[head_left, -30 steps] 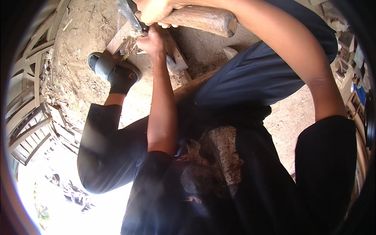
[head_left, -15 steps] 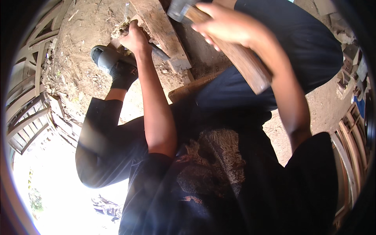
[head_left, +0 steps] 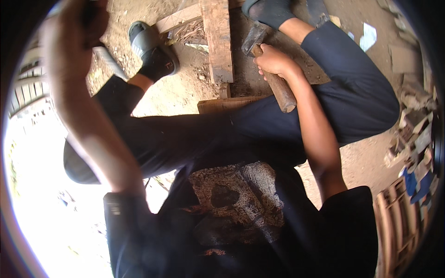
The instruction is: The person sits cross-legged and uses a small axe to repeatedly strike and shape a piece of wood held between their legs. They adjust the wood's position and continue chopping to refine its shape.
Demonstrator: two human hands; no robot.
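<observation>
My left hand [head_left: 95,23] is raised at the upper left, close to the camera and blurred. Its fingers are closed around a grey rod-shaped tool [head_left: 110,62], whose end sticks out below the fist; the rest is hidden. My right hand [head_left: 276,61] grips a hammer [head_left: 282,95] high on its thick wooden handle, just below the dark metal head. The hammer is over my right leg, its head to the upper left. Between my feet lies a long wooden beam [head_left: 218,41], with a shorter wood piece [head_left: 222,105] at its near end.
Another plank [head_left: 178,18] runs beside the beam near my left shoe [head_left: 150,44], with wood shavings [head_left: 192,32] next to it. Wood scraps [head_left: 408,97] are piled along the right. A slatted wooden frame [head_left: 398,227] stands at the lower right.
My left hand has lifted from the shavings near the beam and swung left toward the camera, carrying the rod-shaped tool. My right hand has lowered slightly with the hammer. The view has shifted.
</observation>
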